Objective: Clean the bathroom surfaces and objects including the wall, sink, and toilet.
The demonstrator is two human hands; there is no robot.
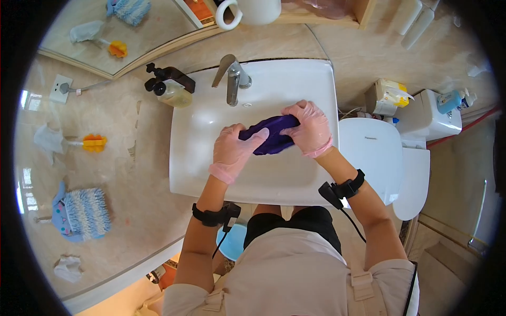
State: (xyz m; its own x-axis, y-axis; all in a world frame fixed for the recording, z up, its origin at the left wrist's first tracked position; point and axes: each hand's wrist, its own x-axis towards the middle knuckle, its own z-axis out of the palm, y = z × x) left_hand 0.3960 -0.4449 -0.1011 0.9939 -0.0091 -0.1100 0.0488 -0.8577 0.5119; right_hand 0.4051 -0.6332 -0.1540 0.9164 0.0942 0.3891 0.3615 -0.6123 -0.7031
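A dark purple cloth (272, 136), bunched and folded, is held in both hands above a white ceramic washbasin (189, 166). My left hand (237, 152), in a thin pink glove, grips the cloth's left end with the thumb on top. On the right end, my right hand (310, 128), gloved alike, has its fingers curled round the fabric. Behind the cloth, a chrome faucet (233, 83) stands at the back of the basin. The fingers beneath the cloth are partly hidden.
Two pump bottles (174, 93) stand at the basin's back left corner. Right of the basin is a white toilet (369, 154), with a tissue pack (391, 93) and a blue bottle (448, 102) near its tank. A blue bucket (233, 241) is below. A fluffy towel (89, 213) hangs on the left wall.
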